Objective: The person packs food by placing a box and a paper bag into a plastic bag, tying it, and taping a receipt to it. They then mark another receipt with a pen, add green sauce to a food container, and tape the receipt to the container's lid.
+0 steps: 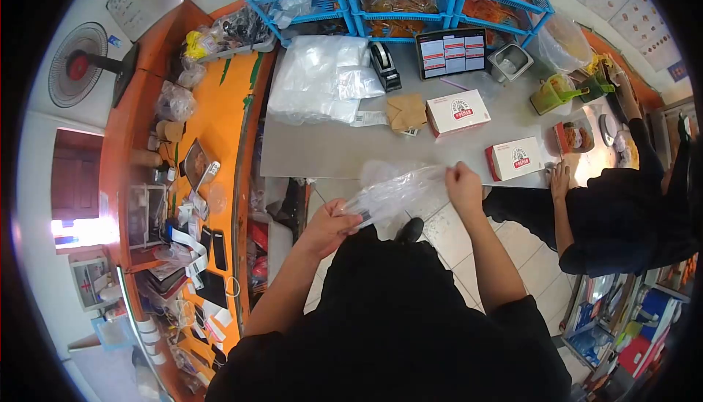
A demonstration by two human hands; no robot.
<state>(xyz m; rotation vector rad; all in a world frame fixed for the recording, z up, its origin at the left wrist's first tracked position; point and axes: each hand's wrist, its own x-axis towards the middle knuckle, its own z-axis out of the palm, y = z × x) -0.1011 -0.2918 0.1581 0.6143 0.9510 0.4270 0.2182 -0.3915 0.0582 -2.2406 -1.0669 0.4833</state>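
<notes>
Stretched between my two hands is a clear plastic bag, held just off the front edge of the metal counter. My left hand pinches its lower left end. At the other end, my right hand is closed on the bag's right side. Two white and red printed boxes stand on the counter beyond: one box near the middle, the other box close to the front edge at the right. A brown paper packet lies left of the first box.
A stack of plastic bags, a tape dispenser and a tablet sit farther back, below blue baskets of packed food. At right a co-worker's hand rests by an open food box. An orange counter runs along the left.
</notes>
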